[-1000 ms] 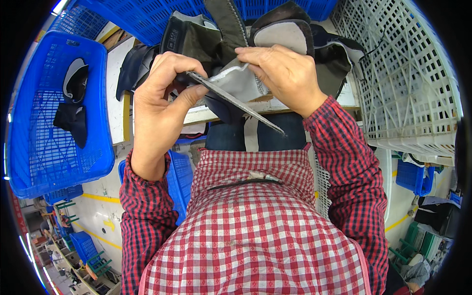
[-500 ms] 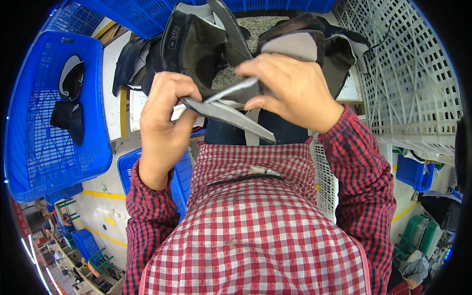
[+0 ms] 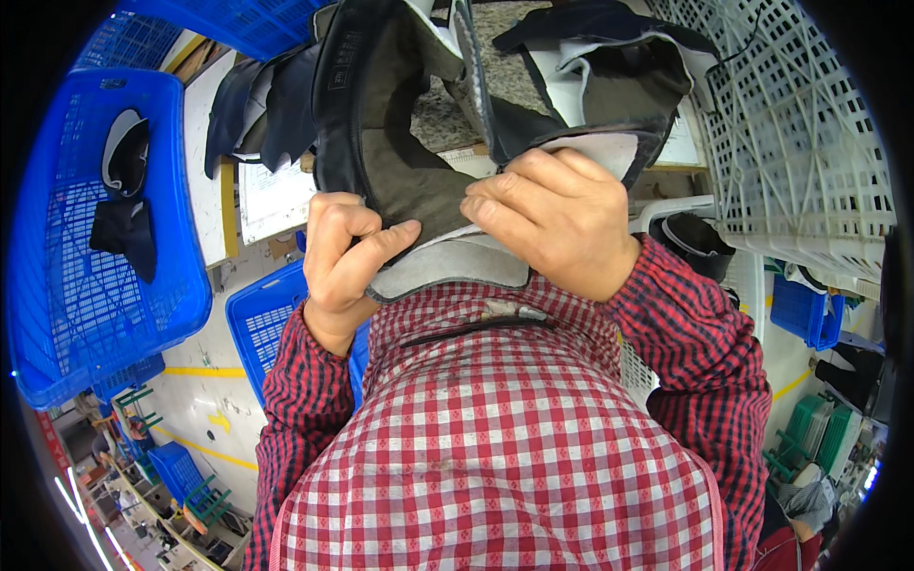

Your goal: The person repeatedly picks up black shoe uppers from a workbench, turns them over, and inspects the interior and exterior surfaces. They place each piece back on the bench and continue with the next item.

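Workshop-type room, pale floor [image 3: 214, 381] with yellow lines across it, and plastic crates on both sides. Right at the grip: the left hand [image 3: 345, 255] has its thumb on top and fingers curled, pinching the near edge of a dark upper [image 3: 411, 195] (boot or shoe stuff by the look of it, olive-brown lining showing). Right hand [image 3: 562, 221] is clamped on that same piece a bit further along, fingers laid over the top; its thumb is hidden, so can't tell where that sits. So yeah, both hands are closed on the one thing, and it's held between them just ahead of the checked apron [image 3: 495, 428]. Between the hands a grey flap [image 3: 452, 266] curves down toward the apron, and the rest of the upper rises away past the knuckles. Just beyond the right hand is a second dark upper [image 3: 628, 86] with pale lining, too close to tell if they touch. Out left of the grip you get a sheet of paper [image 3: 269, 202], then a big blue crate [image 3: 186, 314] with two small dark parts [image 3: 129, 236] in it. Right of the grip, a tall white crate [image 3: 800, 157].
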Motion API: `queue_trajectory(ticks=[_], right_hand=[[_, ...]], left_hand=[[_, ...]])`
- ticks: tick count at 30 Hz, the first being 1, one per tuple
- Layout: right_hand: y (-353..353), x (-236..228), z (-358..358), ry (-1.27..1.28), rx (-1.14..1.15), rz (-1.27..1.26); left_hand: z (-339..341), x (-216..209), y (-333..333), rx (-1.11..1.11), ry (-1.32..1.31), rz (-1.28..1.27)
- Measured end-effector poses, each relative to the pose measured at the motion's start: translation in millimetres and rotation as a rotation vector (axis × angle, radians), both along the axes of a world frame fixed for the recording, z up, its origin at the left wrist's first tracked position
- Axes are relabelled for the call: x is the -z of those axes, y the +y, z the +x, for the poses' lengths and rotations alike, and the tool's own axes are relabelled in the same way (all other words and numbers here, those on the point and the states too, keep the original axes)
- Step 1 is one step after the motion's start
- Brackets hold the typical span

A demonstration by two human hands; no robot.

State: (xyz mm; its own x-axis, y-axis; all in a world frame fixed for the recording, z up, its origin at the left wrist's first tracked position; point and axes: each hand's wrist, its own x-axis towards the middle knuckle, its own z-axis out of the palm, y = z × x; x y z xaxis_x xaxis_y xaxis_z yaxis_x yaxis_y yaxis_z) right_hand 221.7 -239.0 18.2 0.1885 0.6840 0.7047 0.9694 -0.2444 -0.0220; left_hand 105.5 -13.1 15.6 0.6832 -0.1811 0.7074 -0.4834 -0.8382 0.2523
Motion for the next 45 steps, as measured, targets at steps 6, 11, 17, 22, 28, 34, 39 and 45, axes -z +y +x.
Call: queue_trajectory(ticks=[6,11,17,22,28,34,39,45], right_hand=[[-2.0,-9.0,-2.0,-0.007,-0.023,0.009],[-8.6,-17.2,-8.2,0.004,0.001,-0.086],[-18.2,-44.5,-4.7,0.283,-0.157,-0.282],[-9.4,-52.2,1.4,0.270,-0.003,-0.402],[18.5,-56.8,48.6,0.158,0.262,0.371],[21.8,-39.3,66.2,1.735,-0.341,0.819],[13.9,28.7,51.6,2.146,-0.385,0.887],[8.0,46.7,45.1,2.153,-0.403,0.793]], left_hand=[[-5.6,-2.8,-1.4,-0.046,-0.008,0.022],[-4.2,-16.4,-6.1,-0.046,-0.061,0.043],[-0.1,-24.6,1.7,-0.012,-0.071,0.084],[25.4,-64.1,5.7,0.022,0.076,0.208],[39.7,-136.8,-56.8,-0.405,-0.356,-0.058],[32.2,-16.4,-104.3,0.806,1.469,0.423],[60.4,1.2,-16.2,0.204,0.414,-0.096],[80.1,-22.0,-33.3,0.212,-0.024,0.623]])
